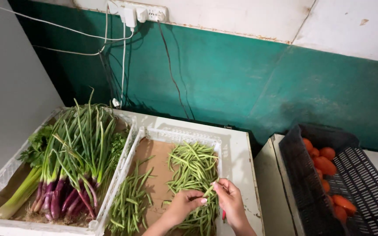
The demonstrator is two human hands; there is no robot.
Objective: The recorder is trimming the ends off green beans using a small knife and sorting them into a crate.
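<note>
Low in the frame, right of centre, the left hand and right hand pinch one green bean between them, both closed on it. It slants from lower left to upper right over the bean pile in the white crate. Farther left lie spring onions; at right, tomatoes fill a black crate.

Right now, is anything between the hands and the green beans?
No. Both the left hand and the right hand are already on the green beans in the white crate, pinching one bean together.
</note>
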